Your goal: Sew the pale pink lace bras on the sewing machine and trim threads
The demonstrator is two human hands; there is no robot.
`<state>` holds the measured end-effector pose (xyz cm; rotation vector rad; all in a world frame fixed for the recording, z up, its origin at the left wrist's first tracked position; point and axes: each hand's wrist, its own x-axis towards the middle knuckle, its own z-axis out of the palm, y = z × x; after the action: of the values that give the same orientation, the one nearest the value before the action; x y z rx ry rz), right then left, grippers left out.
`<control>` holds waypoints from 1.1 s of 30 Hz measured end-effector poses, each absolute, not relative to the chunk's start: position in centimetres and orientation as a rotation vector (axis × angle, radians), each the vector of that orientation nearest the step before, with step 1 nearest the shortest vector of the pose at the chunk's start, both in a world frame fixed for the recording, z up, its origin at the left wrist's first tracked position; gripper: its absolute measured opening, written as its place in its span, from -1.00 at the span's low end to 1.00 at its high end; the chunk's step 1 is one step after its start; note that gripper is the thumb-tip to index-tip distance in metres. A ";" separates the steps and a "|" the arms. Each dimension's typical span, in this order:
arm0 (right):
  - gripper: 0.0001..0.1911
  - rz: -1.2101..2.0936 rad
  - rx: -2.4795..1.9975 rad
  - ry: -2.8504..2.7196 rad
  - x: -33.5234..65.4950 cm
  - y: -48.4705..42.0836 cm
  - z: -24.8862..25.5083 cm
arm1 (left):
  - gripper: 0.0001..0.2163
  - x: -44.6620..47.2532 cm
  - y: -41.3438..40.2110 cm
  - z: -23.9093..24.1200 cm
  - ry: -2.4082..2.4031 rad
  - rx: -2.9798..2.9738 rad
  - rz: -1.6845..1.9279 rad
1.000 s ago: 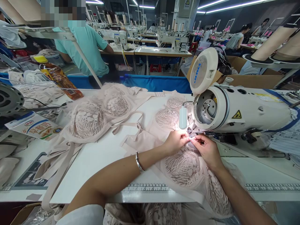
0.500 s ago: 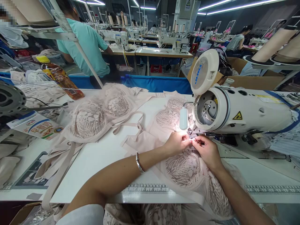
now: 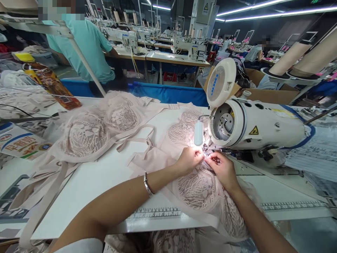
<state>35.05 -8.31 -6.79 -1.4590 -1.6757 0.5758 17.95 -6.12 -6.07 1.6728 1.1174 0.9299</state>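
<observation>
My left hand [image 3: 189, 160] and my right hand [image 3: 222, 169] meet fingertip to fingertip at the needle of the white sewing machine [image 3: 260, 128], under its bright lamp [image 3: 198, 133]. Both pinch the edge of a beige lace bra [image 3: 198, 188] that lies under them and hangs over the table's front edge. A silver bangle [image 3: 147, 184] sits on my left wrist. What the fingertips pinch beyond the fabric is too small to make out.
A pile of finished beige lace bras [image 3: 102, 121] lies at the left on the white table [image 3: 100, 175]. A printed ruler strip [image 3: 152, 213] runs along the front edge. A snack packet [image 3: 51, 84] and a person in a teal shirt [image 3: 84, 42] are at the back left.
The view has shifted a little to the right and down. My hands stay together at the needle, with only slight finger movement on the fabric.
</observation>
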 end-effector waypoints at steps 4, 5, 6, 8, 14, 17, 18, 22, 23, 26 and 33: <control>-0.66 0.564 -1.446 -1.650 35.0 -8.5 -6.7 | -0.77 18.0 -6.2 -5.9 1.139 1.664 0.936; -0.67 0.559 -1.438 -1.640 35.0 -8.5 -6.6 | -0.77 18.0 -6.2 -5.9 1.146 1.665 0.933; -0.68 0.550 -1.432 -1.631 35.1 -8.5 -6.6 | -0.78 18.0 -6.2 -5.9 1.152 1.667 0.929; -0.72 0.522 -1.420 -1.624 35.1 -8.5 -6.5 | -0.79 18.0 -6.3 -5.9 1.162 1.670 0.919; -0.74 0.490 -1.403 -1.652 35.1 -8.5 -6.4 | -0.79 18.2 -6.2 -6.2 1.197 1.644 0.925; -0.72 0.476 -1.415 -1.657 35.1 -8.5 -6.4 | -0.80 18.2 -6.1 -6.3 1.192 1.643 0.922; -0.72 0.474 -1.417 -1.660 35.1 -8.5 -6.4 | -0.80 18.2 -6.1 -6.3 1.192 1.644 0.920; -0.70 0.469 -1.428 -1.666 35.0 -8.5 -6.3 | -0.81 18.2 -6.3 -6.3 1.177 1.646 0.914; -0.70 0.468 -1.434 -1.667 35.0 -8.5 -6.3 | -0.80 18.2 -6.2 -6.3 1.169 1.648 0.913; -0.68 0.469 -1.439 -1.672 34.9 -8.4 -6.2 | -0.79 18.2 -6.1 -6.3 1.154 1.656 0.905; -0.74 0.502 -1.400 -1.719 36.3 -8.0 -7.0 | -0.77 18.3 -6.6 -5.3 1.249 1.733 0.858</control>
<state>36.35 -8.05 -6.96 -1.4003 -1.7195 0.5025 18.34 -6.63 -5.34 1.7328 1.2486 0.8579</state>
